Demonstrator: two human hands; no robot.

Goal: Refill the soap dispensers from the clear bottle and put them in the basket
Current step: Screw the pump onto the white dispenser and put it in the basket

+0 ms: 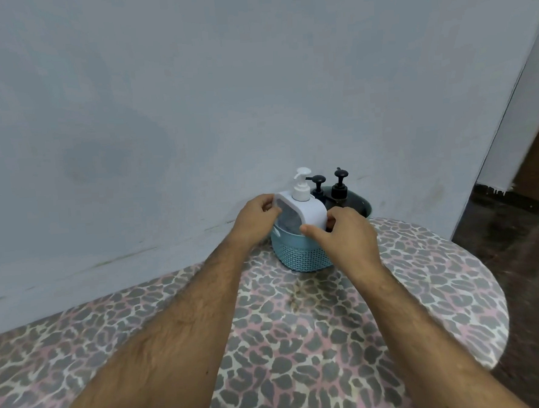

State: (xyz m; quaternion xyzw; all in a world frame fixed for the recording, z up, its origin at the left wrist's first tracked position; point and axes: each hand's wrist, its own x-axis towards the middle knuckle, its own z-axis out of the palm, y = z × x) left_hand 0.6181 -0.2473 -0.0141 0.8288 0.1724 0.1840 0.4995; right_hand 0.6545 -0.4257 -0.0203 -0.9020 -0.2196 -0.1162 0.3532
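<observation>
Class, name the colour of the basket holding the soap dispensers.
Light blue basket, shown best in the head view.

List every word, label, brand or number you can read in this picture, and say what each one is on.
None can be read.
White dispenser, held by the left hand and right hand: no print shows on its faces.
Two black dispensers in the blue basket: no label visible.
Table cover: spotted pattern only, no text.
Wall: bare, only smudges.
</observation>
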